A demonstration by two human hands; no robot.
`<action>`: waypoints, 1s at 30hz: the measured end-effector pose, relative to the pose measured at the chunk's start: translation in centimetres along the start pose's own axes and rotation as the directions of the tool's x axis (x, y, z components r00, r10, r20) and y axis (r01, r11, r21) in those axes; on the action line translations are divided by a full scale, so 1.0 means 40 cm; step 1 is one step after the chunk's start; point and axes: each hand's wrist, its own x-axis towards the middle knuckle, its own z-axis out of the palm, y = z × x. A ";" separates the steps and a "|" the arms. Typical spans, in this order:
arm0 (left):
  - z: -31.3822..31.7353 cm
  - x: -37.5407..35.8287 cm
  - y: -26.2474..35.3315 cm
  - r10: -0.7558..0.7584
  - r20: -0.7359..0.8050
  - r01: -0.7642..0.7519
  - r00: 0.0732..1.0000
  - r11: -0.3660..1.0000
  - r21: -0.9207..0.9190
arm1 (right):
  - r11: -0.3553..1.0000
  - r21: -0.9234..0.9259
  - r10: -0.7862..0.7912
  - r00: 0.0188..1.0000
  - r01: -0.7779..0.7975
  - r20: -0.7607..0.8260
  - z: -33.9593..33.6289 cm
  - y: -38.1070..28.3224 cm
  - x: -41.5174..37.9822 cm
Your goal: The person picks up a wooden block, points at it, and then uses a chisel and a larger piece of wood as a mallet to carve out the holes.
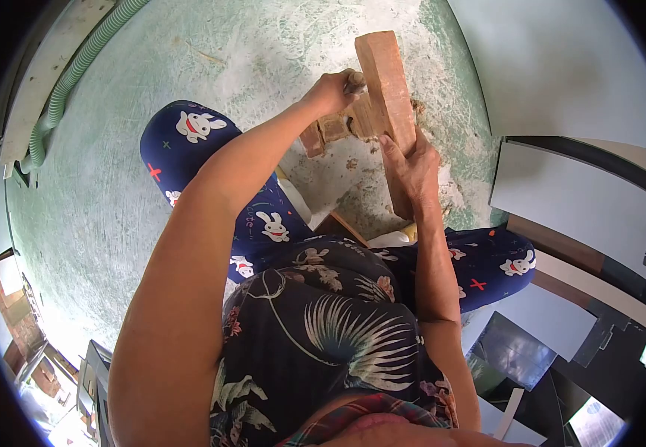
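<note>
A long reddish-brown wooden block [388,86] stands out in front of me, tilted, its upper end far from my body. My right hand [415,167] wraps round its lower part, with the thumb along the near face. Beside the block's upper half, my left hand [329,94] is closed on a round-ended tool handle [355,82]; the rest of the tool is hidden. Under the block and the left hand lie some brown wood pieces [334,128], partly covered by the block.
Scuffed green floor [99,186] surrounds me, with debris near the wood. A ribbed green hose [58,97] runs along the left. Pale panels [569,186] stand at the right, dark and glossy boards [513,350] below them. My bent knees [188,134] flank the work.
</note>
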 end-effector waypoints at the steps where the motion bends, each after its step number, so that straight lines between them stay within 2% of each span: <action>1: -0.002 -0.003 0.002 0.004 0.006 -0.004 1.000 1.000 0.003 | 1.000 0.014 -0.001 1.000 0.001 -0.003 0.000 -0.001 -0.001; 5: -0.021 -0.012 0.035 -0.087 0.035 0.087 0.996 0.996 0.027 | 0.997 0.063 -0.032 0.999 0.033 -0.018 -0.003 -0.026 -0.008; 8: -0.017 -0.007 0.029 -0.137 0.086 0.132 0.987 0.989 0.065 | 0.990 0.140 0.020 0.999 -0.024 0.031 0.054 0.043 0.004; 11: 0.002 0.023 -0.007 -0.124 0.083 0.111 0.989 0.983 0.145 | 0.999 -0.039 0.018 0.995 -0.014 0.098 0.062 0.048 0.002; 14: -0.014 0.010 0.012 -0.110 0.087 0.090 0.990 0.974 0.208 | 0.996 -0.027 0.093 0.989 -0.091 0.113 0.022 -0.003 -0.007; 18: -0.015 0.013 0.007 0.005 -0.048 -0.001 0.999 0.996 0.090 | 0.992 -0.037 0.119 0.991 -0.117 0.064 0.006 0.005 -0.001; 21: -0.020 0.011 0.017 -0.027 -0.055 0.030 0.998 0.998 0.057 | 0.992 -0.038 0.123 0.990 -0.120 0.075 -0.005 -0.001 0.002; 24: -0.008 0.014 0.008 0.036 -0.059 -0.033 0.998 0.998 0.054 | 0.995 -0.043 0.097 0.994 -0.094 0.053 0.000 -0.002 0.001; 30: -0.004 0.006 -0.001 -0.014 -0.033 0.015 0.999 0.999 0.031 | 0.996 -0.049 0.078 0.994 -0.075 0.070 0.002 -0.002 0.004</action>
